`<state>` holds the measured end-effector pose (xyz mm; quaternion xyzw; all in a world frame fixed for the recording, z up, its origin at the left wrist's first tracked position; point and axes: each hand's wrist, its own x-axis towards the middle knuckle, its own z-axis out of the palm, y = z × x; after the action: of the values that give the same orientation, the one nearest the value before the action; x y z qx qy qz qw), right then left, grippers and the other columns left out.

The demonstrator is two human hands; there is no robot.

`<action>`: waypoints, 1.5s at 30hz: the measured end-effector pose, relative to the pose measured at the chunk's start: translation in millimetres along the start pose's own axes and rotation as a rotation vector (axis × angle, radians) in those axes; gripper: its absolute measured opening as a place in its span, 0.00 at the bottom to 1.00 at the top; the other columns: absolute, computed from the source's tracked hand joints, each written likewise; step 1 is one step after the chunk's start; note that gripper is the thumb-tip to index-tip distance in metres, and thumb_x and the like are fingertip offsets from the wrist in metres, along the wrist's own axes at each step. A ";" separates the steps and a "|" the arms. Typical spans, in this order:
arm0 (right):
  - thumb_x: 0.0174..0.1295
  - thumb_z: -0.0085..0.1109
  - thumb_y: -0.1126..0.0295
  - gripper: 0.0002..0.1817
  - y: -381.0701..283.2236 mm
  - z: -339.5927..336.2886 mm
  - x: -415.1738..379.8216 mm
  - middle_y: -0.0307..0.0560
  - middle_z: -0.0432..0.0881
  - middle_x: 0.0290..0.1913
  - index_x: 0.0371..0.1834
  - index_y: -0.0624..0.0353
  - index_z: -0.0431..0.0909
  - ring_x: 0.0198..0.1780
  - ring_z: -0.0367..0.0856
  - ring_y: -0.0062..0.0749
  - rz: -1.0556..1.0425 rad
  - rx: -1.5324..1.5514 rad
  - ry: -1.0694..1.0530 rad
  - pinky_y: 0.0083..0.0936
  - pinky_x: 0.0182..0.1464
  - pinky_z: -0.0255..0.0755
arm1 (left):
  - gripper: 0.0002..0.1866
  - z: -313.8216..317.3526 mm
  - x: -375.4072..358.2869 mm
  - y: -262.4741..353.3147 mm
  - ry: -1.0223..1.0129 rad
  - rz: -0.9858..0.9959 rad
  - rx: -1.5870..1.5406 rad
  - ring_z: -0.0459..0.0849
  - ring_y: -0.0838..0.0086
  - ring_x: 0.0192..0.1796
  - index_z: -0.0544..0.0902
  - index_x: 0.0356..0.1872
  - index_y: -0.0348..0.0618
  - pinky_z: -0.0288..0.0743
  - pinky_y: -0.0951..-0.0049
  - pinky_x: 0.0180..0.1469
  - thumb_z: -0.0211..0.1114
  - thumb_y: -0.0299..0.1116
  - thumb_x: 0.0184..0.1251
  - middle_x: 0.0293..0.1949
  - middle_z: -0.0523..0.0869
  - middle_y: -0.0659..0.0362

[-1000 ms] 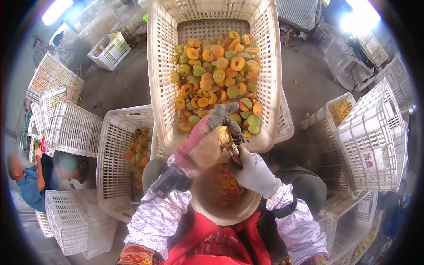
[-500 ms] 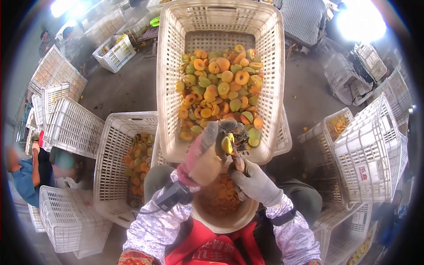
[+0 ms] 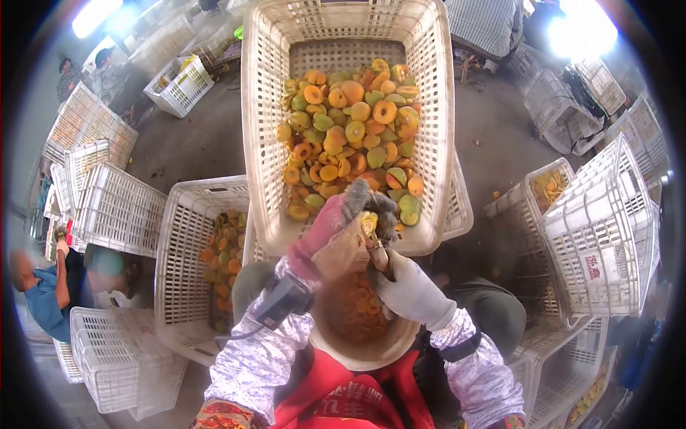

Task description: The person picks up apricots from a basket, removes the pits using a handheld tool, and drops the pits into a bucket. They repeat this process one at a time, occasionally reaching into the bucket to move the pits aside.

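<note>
Left hand, in a pink and grey glove, is curled around a yellow fruit half, pinching it between thumb and fingers just over the near rim of the big white crate. Right hand, in a pale grey glove, is closed around a small tool whose tip I see touching the underside of the fruit half; I cannot make out the blade itself. Both hands meet right above a round tan bowl that sits in my lap and holds a heap of orange pieces.

Ahead of me the big white crate is tilted toward my knees and carries a pile of halved fruit, orange and green, gathered in its middle and lower part. To my left a second white crate stands on the floor with more fruit in it. A black strap-on device rides on my left forearm, with a cable leaving it. Both sleeves are a pale floral print, and a red apron shows under the bowl.

Stacked white crates stand at my right, one with fruit inside. At far left a person in blue bends among more crates.
</note>
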<state>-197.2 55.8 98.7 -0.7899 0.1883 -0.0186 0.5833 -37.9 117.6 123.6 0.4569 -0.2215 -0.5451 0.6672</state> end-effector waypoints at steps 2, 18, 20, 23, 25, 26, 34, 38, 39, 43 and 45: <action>0.64 0.52 0.70 0.10 -31.7 -8.1 -3.6 0.52 0.74 0.26 0.41 0.66 0.69 0.29 0.78 0.49 0.180 0.182 -0.012 0.38 0.32 0.72 | 0.26 7.8 0.6 -7.5 0.046 0.070 -0.127 0.80 0.76 0.36 0.82 0.41 0.36 0.74 0.74 0.42 0.48 0.52 0.78 0.33 0.84 0.57; 0.68 0.53 0.62 0.15 -25.1 -21.4 -5.2 0.37 0.76 0.19 0.27 0.62 0.76 0.18 0.74 0.21 0.405 0.524 -0.425 0.21 0.20 0.67 | 0.18 -12.0 -21.1 -20.8 -0.054 0.125 -0.364 0.84 0.62 0.35 0.77 0.41 0.41 0.82 0.59 0.32 0.63 0.49 0.69 0.34 0.81 0.53; 0.68 0.53 0.63 0.15 -22.1 -15.5 -3.1 0.37 0.77 0.21 0.28 0.62 0.76 0.21 0.76 0.23 0.412 0.548 -0.464 0.22 0.23 0.70 | 0.21 -28.9 -17.0 -29.0 0.028 0.104 -0.085 0.83 0.62 0.32 0.78 0.38 0.41 0.82 0.60 0.28 0.60 0.53 0.69 0.31 0.80 0.53; 0.68 0.54 0.63 0.12 -22.6 -2.3 -8.3 0.38 0.80 0.28 0.35 0.62 0.77 0.30 0.80 0.27 0.109 0.502 -0.275 0.28 0.32 0.74 | 0.29 -17.3 -22.4 -17.8 0.243 -0.054 -0.090 0.83 0.64 0.26 0.78 0.31 0.40 0.78 0.61 0.16 0.56 0.61 0.69 0.25 0.79 0.54; 0.66 0.55 0.63 0.12 -34.4 -5.4 -11.1 0.44 0.81 0.34 0.42 0.61 0.76 0.37 0.81 0.35 0.271 0.311 -0.366 0.32 0.40 0.75 | 0.28 2.9 -38.8 -2.9 0.354 -0.031 -0.086 0.83 0.64 0.26 0.77 0.29 0.42 0.76 0.61 0.14 0.57 0.61 0.68 0.25 0.80 0.56; 0.66 0.55 0.63 0.12 -35.5 -3.1 -10.5 0.44 0.81 0.34 0.42 0.61 0.76 0.37 0.81 0.35 0.267 0.314 -0.367 0.32 0.40 0.75 | 0.25 5.1 -45.3 0.4 0.385 -0.107 -0.247 0.83 0.64 0.27 0.77 0.29 0.46 0.78 0.61 0.19 0.58 0.60 0.68 0.24 0.79 0.59; 0.58 0.56 0.66 0.16 12.8 0.6 -33.1 0.55 0.80 0.23 0.44 0.67 0.73 0.27 0.82 0.51 -0.252 -0.596 -0.055 0.40 0.31 0.75 | 0.19 -28.1 -45.1 4.3 0.542 0.246 -0.887 0.78 0.70 0.27 0.76 0.28 0.51 0.76 0.68 0.34 0.55 0.53 0.73 0.23 0.78 0.66; 0.61 0.58 0.59 0.16 30.3 5.9 -42.2 0.53 0.81 0.22 0.42 0.61 0.73 0.26 0.83 0.50 -0.130 -0.786 -0.050 0.43 0.30 0.76 | 0.15 -66.6 -80.0 21.4 0.458 0.533 -0.287 0.80 0.70 0.33 0.78 0.32 0.47 0.76 0.64 0.42 0.57 0.47 0.72 0.28 0.81 0.62; 0.61 0.58 0.59 0.16 29.6 8.1 -43.8 0.53 0.81 0.22 0.42 0.61 0.73 0.26 0.83 0.50 -0.138 -0.777 -0.045 0.43 0.30 0.76 | 0.20 -75.2 -91.4 23.2 0.594 0.691 -0.063 0.81 0.66 0.30 0.80 0.34 0.45 0.76 0.61 0.41 0.56 0.52 0.73 0.26 0.82 0.59; 0.62 0.57 0.57 0.16 16.4 5.2 -54.9 0.48 0.82 0.20 0.41 0.59 0.74 0.23 0.83 0.43 -0.116 -0.904 -0.164 0.38 0.25 0.75 | 0.16 -162.3 -133.9 44.4 0.689 0.172 0.393 0.83 0.62 0.46 0.82 0.46 0.41 0.74 0.60 0.55 0.63 0.44 0.68 0.44 0.85 0.52; 0.61 0.58 0.57 0.15 13.5 4.0 -56.7 0.47 0.81 0.20 0.38 0.58 0.75 0.22 0.83 0.41 -0.201 -0.939 -0.122 0.37 0.24 0.75 | 0.18 -133.1 -131.8 54.1 0.627 0.134 2.032 0.81 0.59 0.51 0.82 0.49 0.41 0.72 0.60 0.59 0.64 0.41 0.64 0.51 0.82 0.48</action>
<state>-252.6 74.2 95.6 -0.9817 0.0647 0.0586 0.1693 55.6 288.5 131.9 0.9061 -0.4153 0.0754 0.0287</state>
